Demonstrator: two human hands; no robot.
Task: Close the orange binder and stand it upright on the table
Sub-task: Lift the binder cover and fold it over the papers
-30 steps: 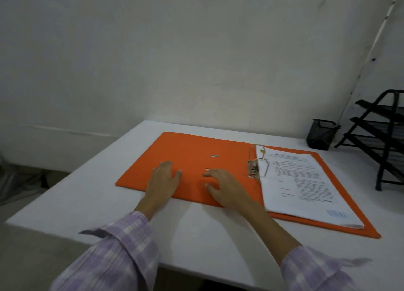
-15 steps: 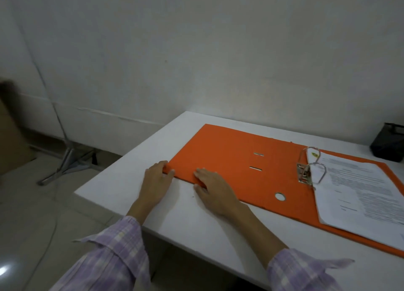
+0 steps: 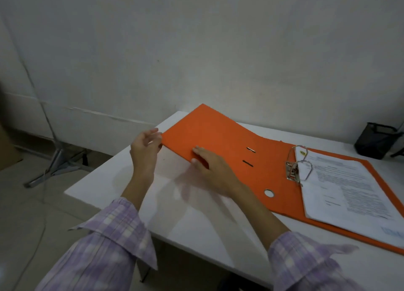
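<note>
**Cover lifting off the table for the close**

The orange binder lies open across the back half of the white table, its spine and ring mechanism near the middle and a stack of printed papers resting on the right-hand board. The left cover is raised off the surface at its far-left corner, tilted upward. The left hand sits at the cover's outer edge near the table's left edge, fingers loosely curled at that edge; whether they actually pinch the board cannot be told. The right hand lies at the cover's near edge, fingers spread and partly open, seemingly supporting it from underneath. A black mesh cup stands at the back right corner.

The step in hand appears to be the closing swing. Next, the cover needs to swing up and over the rings onto the papers, then the binder must be gripped shut before it is stood on end.
</note>
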